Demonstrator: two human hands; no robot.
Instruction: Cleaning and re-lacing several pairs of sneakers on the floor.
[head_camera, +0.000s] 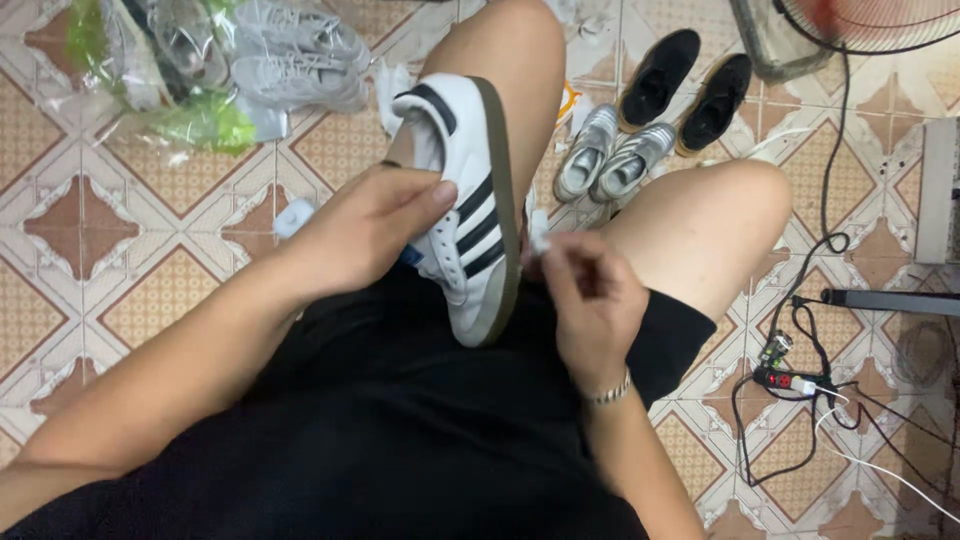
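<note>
Head view: looking down at a seated person's lap, black shorts (400, 420) and bare knees over a patterned tiled floor (120, 250).
Shoe: a white leather sneaker with black side stripes and a brown rubber sole (470, 200) lies tilted on its side between the thighs, toe end nearest the lap, heel end pointing away.
Left hand (365, 225): fingers wrapped over the sneaker's upper, thumb pressed on the white leather beside the stripes, holding it.
Right hand (590, 300): just beside the sole edge, fingertips pinched narrowly on a small white scrap (540, 232); what the scrap is cannot be told. A metal bracelet (610, 392) sits on the wrist.
Floor, far left: grey sneakers in clear and green plastic bags (200, 70).
Floor, far middle: a silver pair of shoes (610, 150) beside a black pair with tan soles (685, 85).
Floor, right: black cables and a power strip (790, 380), well apart from the hands.
</note>
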